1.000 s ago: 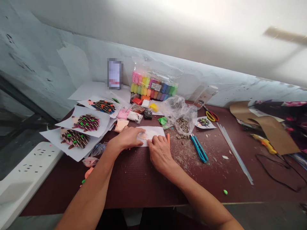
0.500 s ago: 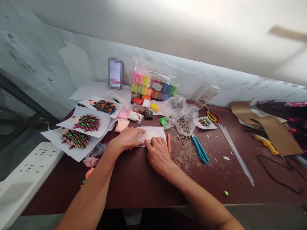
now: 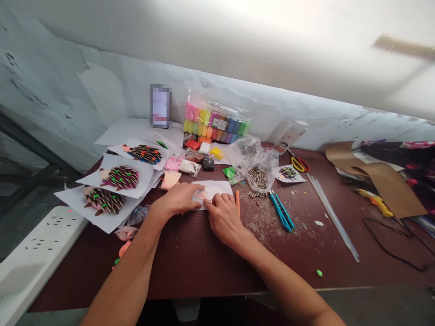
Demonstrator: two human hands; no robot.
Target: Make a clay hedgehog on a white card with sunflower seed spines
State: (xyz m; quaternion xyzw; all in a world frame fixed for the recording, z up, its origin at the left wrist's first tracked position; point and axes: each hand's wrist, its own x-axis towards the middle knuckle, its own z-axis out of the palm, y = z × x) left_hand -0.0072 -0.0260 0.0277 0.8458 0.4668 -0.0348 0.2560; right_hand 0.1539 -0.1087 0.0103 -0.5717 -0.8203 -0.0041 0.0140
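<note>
A small sheet of white paper (image 3: 220, 186) lies on the table between my hands, with a flat pale-peach patch that looks like modelling clay (image 3: 201, 194) on it. My left hand (image 3: 179, 198) rests at the sheet's left edge, thumb and forefinger apart on either side of the patch. From the right, my right hand (image 3: 224, 218) presses down on the paper, its forefinger tip reaching the patch and its other fingers bent. An orange stick (image 3: 237, 202) lies just beside the right hand. Peach clay (image 3: 170, 180) in a wrapper sits behind the left hand.
Sheets with seed-covered hedgehogs (image 3: 120, 177) are stacked at left, near a white power strip (image 3: 44, 244). Behind stand a clay multipack (image 3: 217, 122) and a bag of striped seeds (image 3: 258, 177). Rightward lie a blue cutter (image 3: 282, 212), scissors (image 3: 299, 164), glue sticks (image 3: 333, 217) and a glue gun (image 3: 377, 203).
The whole view has shifted slightly, so things appear a little farther left. Both hands stay at the paper, with only slight movement of the fingers.
</note>
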